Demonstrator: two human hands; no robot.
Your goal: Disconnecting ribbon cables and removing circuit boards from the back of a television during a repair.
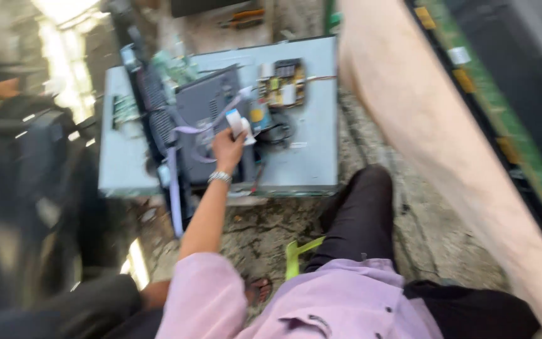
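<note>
My left hand (pixel 228 149) was closed around the white end of a flat ribbon cable (pixel 236 122), lifted just above the dark board cover (pixel 205 113) on the opened flat-screen panel (pixel 308 125). I judged the work part done: the back lay open, a small circuit board (pixel 283 85) stood bare, and pale ribbon cables trailed loose, yet the cover and boards remained on the panel. My right arm (pixel 434 132) crossed the frame close to the camera, and its hand was cut off, so I could not tell its grip. Motion blur smeared the left side, and the connectors were too soft to read.
</note>
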